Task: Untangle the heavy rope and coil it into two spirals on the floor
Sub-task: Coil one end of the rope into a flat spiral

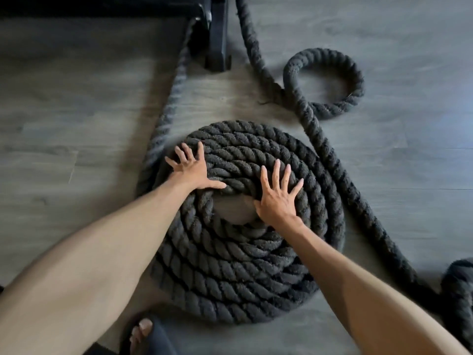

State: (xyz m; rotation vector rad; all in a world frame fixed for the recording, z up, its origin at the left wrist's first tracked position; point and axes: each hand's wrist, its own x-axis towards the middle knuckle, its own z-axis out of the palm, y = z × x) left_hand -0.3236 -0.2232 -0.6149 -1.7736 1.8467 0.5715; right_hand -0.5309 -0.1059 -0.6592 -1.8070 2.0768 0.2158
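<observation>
A thick black twisted rope lies wound into a flat spiral of several turns on the grey floor, with a small bare gap at its centre. My left hand lies flat with spread fingers on the spiral's upper left turns. My right hand presses flat on the turns just right of the centre gap. From the spiral's left side a rope strand runs up to a black frame. A second strand runs down the right side, with a small loop at the upper right.
A black metal frame post stands on the floor at the top centre. More bunched rope lies at the right edge. My foot in a dark sandal is at the bottom, close to the spiral. Bare grey wood-look floor stretches left.
</observation>
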